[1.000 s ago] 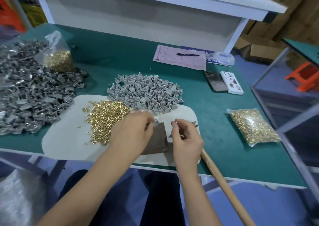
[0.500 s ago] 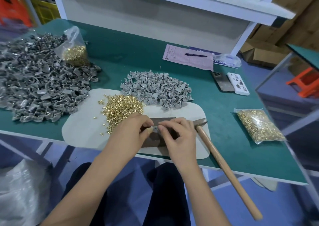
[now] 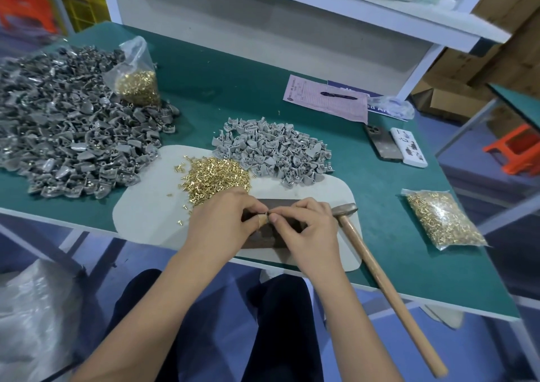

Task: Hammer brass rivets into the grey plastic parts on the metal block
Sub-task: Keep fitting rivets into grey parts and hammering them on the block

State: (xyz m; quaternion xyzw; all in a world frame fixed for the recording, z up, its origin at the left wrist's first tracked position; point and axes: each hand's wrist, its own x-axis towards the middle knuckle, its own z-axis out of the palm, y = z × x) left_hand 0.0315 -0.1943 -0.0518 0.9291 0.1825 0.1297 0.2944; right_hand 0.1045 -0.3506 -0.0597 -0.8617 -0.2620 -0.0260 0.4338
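Note:
Over the dark metal block (image 3: 277,204) my left hand (image 3: 222,224) and my right hand (image 3: 306,229) meet fingertip to fingertip. Between them they pinch a small grey plastic part (image 3: 263,219); whether a rivet sits in it is too small to tell. A heap of loose brass rivets (image 3: 217,177) lies just left of the block on a white mat (image 3: 146,215). Behind the block is a pile of light grey plastic parts (image 3: 271,151). A hammer (image 3: 377,276) with a wooden handle rests to the right of my right hand, its head beside the block, its handle sticking out past the table's front edge.
A big heap of grey parts (image 3: 64,127) fills the left of the green table (image 3: 394,250), with a bag of rivets (image 3: 136,75) leaning on it. Another rivet bag (image 3: 441,218) lies right. A paper with a pen (image 3: 327,101), a phone (image 3: 382,145) and a white box (image 3: 409,148) sit behind.
My right hand has come in from the hammer side to meet my left hand over the block. The hammer now lies untouched on the table. The camera view has shifted left.

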